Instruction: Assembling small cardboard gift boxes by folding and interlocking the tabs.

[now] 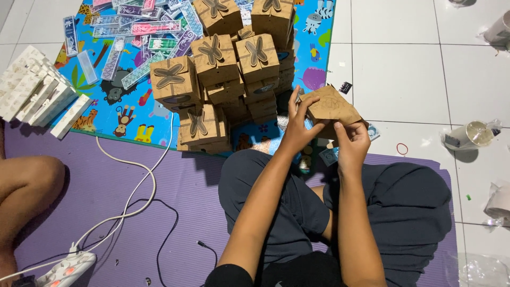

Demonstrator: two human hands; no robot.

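— purple mat (133,196) underfoot; both hands, left hand (297,127) and right hand (351,139), pinch the brown box (332,106) above the knees.
— flap probably half-folded; a slipping finger could crease it, or an elbow topple the box stack (228,74).

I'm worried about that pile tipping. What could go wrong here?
The stack of folded brown cardboard boxes leans unevenly right beside the left hand; a nudge might topple it. The flat brown cardboard piece, pinched by both the left and right hand, could crease. The white cable crossing the purple mat might snag.
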